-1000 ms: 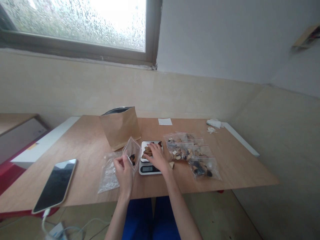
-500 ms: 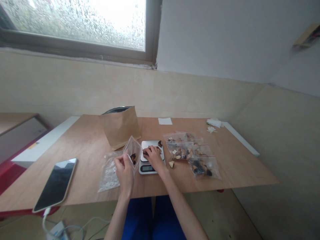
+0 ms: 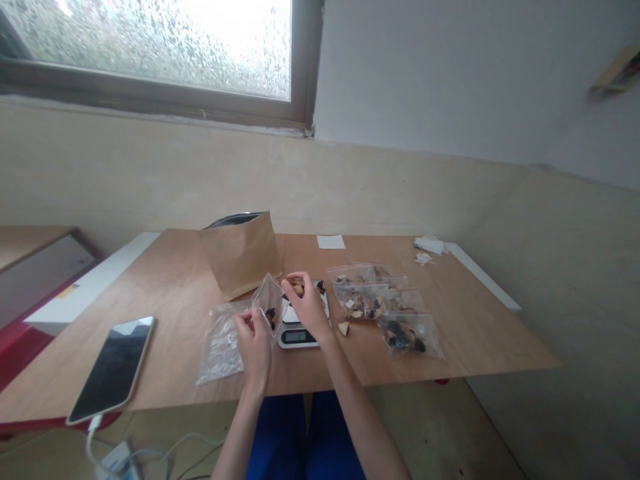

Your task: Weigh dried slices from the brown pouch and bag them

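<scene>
My left hand [image 3: 253, 343] pinches the edge of a clear zip bag [image 3: 267, 293], whose mouth gapes to the right. A few dark dried pieces [image 3: 271, 316] lie inside it. Close to the bag's mouth, my right hand [image 3: 307, 305] holds a tan and dark dried piece [image 3: 297, 287], which looks like dried mushroom, above a white kitchen scale [image 3: 297, 338]. Another dark piece [image 3: 321, 287] rests at the far right corner of the scale's plate. The rest of the plate is partly hidden by my right hand.
Right of the scale lie several filled zip bags [image 3: 367, 300] and one loose piece [image 3: 343, 328]. Behind stands a brown paper pouch [image 3: 243, 257]. Flat plastic bags [image 3: 220, 353] lie left, beyond them a charging phone [image 3: 113, 370]. A white card [image 3: 331, 242] and crumpled tissue [image 3: 429, 246] are farther back.
My right hand has lifted off the scale's plate with a dried piece, nearer the bag's mouth. My left hand and the bag have shifted slightly right.
</scene>
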`<state>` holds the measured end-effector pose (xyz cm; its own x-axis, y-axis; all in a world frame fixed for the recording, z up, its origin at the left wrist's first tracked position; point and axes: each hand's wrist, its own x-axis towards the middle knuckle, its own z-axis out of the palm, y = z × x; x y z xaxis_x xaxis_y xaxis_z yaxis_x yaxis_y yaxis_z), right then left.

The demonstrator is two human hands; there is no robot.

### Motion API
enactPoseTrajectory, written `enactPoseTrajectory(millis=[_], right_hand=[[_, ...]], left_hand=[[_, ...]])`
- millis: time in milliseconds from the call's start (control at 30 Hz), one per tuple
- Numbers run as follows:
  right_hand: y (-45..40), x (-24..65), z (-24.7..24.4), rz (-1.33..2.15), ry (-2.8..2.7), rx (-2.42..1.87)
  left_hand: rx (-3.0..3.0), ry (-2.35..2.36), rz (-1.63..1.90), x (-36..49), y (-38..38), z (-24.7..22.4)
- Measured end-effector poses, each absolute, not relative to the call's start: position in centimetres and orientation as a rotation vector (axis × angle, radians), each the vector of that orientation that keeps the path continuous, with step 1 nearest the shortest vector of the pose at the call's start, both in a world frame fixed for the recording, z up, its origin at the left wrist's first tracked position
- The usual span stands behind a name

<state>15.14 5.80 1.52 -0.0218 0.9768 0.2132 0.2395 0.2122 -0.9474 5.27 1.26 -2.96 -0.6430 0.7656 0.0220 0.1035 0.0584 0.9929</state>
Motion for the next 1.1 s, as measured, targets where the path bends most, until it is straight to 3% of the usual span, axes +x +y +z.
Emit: enactPoseTrajectory(millis=[233, 467, 667, 867, 1100], right_hand=[[5.9, 13.7, 2.8, 0.834, -1.831, -1.601], [7.1, 12.5, 1.8, 0.633, -1.774, -1.386], [7.8, 16.2, -1.5, 0.355, -1.729, -1.522], [7.9, 19.0, -5.9, 0.340, -1.998, -1.701], [8.0, 18.8, -6.5, 0.165, -2.017, -1.697]], left_hand=[[0.923, 1.859, 1.570, 5.5, 0.7, -2.4], [0.961, 1.845, 1.598, 5.5, 0.5, -2.3], [0.854, 1.923, 1.586, 3.6, 1.1, -2.8], [0.828, 1.951, 1.538, 3.4, 1.0, -2.9], [0.843, 1.921, 1.569, 3.8, 0.9, -3.3]])
